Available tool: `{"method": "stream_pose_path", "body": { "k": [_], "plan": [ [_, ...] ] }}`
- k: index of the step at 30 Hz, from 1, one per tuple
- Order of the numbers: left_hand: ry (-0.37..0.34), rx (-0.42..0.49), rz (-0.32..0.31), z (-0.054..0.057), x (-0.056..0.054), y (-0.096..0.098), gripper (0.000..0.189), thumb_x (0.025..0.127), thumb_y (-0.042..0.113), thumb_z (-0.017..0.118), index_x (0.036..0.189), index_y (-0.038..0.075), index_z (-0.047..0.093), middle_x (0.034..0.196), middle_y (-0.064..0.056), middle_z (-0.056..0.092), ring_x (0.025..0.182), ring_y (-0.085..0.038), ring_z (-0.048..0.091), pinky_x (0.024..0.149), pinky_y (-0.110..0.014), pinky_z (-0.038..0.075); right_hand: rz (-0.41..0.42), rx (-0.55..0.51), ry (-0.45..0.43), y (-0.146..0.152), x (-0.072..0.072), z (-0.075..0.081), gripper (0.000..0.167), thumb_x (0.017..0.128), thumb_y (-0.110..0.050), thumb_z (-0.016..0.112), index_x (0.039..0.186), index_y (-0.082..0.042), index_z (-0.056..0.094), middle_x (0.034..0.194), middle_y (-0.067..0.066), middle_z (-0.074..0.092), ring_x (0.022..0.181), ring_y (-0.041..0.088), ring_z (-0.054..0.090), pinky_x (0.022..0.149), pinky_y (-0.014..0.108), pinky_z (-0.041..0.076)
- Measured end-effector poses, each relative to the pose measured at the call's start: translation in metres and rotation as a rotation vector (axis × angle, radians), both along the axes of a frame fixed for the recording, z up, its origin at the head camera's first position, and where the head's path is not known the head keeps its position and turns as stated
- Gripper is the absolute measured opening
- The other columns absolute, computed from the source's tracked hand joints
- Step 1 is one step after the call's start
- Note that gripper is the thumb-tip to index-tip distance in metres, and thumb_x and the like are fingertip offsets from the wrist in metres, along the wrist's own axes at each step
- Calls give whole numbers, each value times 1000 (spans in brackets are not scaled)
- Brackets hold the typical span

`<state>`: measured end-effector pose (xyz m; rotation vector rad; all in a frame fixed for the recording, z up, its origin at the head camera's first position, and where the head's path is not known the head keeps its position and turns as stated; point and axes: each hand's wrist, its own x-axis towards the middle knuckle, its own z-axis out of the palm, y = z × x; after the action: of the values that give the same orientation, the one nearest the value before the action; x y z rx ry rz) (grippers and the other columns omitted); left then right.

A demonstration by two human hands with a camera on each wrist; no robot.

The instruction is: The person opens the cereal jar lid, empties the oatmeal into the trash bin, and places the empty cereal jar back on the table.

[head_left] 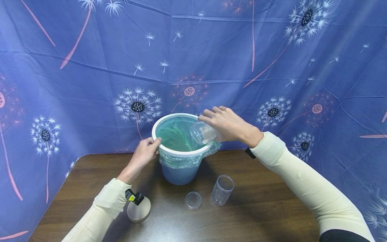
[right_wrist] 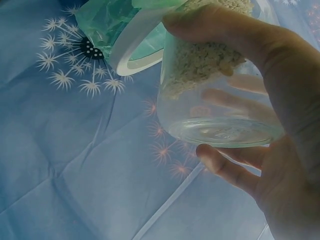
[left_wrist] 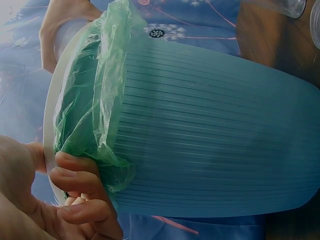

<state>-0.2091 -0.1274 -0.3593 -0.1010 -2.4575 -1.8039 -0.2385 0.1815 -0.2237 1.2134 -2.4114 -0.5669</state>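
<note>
A blue bin (head_left: 179, 174) with a white rim (head_left: 181, 154) stands on the table, lined with a green plastic bag (left_wrist: 111, 80) folded over its outside. My left hand (head_left: 141, 155) grips the rim at the left, thumb on one side and curled fingers against the bag. Over the right side of the opening, my right hand (head_left: 227, 125) holds a clear jar (right_wrist: 185, 107), tilted with its mouth toward the bin. Pale, crumbly granules (right_wrist: 200, 65) lie along the jar's lower side. The right wrist view shows thumb and fingers around the jar, near its base.
In front of the bin, an uncapped clear container (head_left: 222, 191) stands beside a clear round lid (head_left: 193, 200). A beige round object (head_left: 139, 210) sits near my left wrist on the brown wooden table (head_left: 260, 215). Blue dandelion-print cloth (head_left: 211, 50) hangs close behind the bin.
</note>
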Motion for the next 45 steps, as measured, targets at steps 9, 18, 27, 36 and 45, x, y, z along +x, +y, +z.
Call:
{"method": "stream_pose_path", "body": {
  "k": [9, 18, 27, 36, 45],
  "plan": [
    [-6, 22, -1, 0, 0, 0, 39, 108, 34, 60, 79, 10, 54, 71, 0, 57, 59, -9, 46, 54, -23, 35, 15, 5, 8, -1, -1, -1, 94, 64, -32, 102, 145, -12, 59, 127, 12, 63, 99, 35, 62, 83, 49, 56],
    [-3, 19, -4, 0, -1, -1, 38, 108, 35, 61, 79, 11, 55, 71, 0, 57, 60, -10, 47, 55, -23, 37, 13, 5, 4, -2, -1, -2, 95, 64, -31, 102, 146, -12, 59, 128, 12, 63, 100, 36, 62, 83, 50, 56],
    [-1, 2, 3, 0, -1, -1, 39, 108, 37, 61, 78, 12, 54, 71, 1, 57, 61, -11, 49, 57, -25, 38, 17, -2, 0, -2, -2, -3, 96, 63, -32, 103, 146, -11, 59, 132, 13, 62, 103, 36, 63, 87, 51, 55],
    [16, 18, 3, -2, -2, -1, 39, 108, 32, 61, 77, 11, 53, 70, 0, 56, 60, -11, 49, 58, -26, 39, 32, -20, 7, -1, -3, -4, 95, 64, -32, 103, 146, -11, 60, 133, 12, 61, 103, 36, 63, 87, 51, 53],
    [25, 11, 3, -3, -2, -1, 38, 109, 32, 60, 79, 10, 53, 70, 0, 56, 61, -12, 49, 59, -26, 40, 16, -13, -7, -1, -2, -4, 95, 66, -29, 102, 148, -13, 58, 137, 12, 59, 107, 37, 62, 91, 52, 52]
  ]
}}
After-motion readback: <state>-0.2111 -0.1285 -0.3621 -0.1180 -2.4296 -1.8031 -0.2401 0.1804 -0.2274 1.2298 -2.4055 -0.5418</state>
